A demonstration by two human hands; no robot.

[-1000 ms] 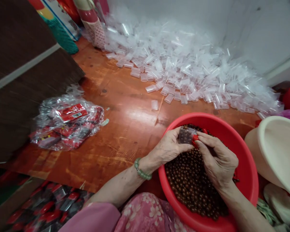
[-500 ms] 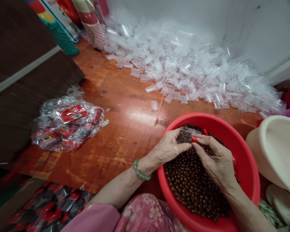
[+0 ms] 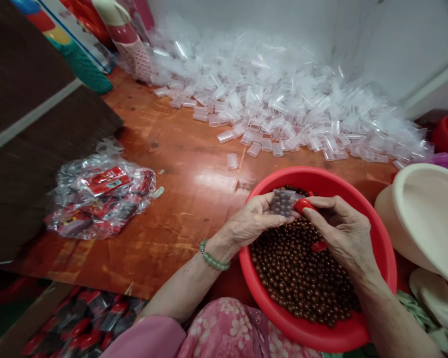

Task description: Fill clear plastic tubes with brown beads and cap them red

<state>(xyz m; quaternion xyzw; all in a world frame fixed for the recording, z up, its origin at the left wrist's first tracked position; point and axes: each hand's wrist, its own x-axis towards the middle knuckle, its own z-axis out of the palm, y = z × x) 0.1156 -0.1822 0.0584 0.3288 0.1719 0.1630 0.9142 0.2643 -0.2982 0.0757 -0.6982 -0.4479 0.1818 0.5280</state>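
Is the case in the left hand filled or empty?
Filled, or nearly so: brown balls show in rows through the clear case in the left hand.

The head camera looks forward and down over the lap (image 3: 222,330). Both hands (image 3: 252,221) and the basin (image 3: 384,248) are near, the wall (image 3: 362,44) farther.

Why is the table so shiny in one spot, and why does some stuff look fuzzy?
Head view: pale glare on the orange-brown table; glints on the crinkly plastic bag; clear cases hazy toward the back; red-and-dark packets blurry at the bottom left edge.
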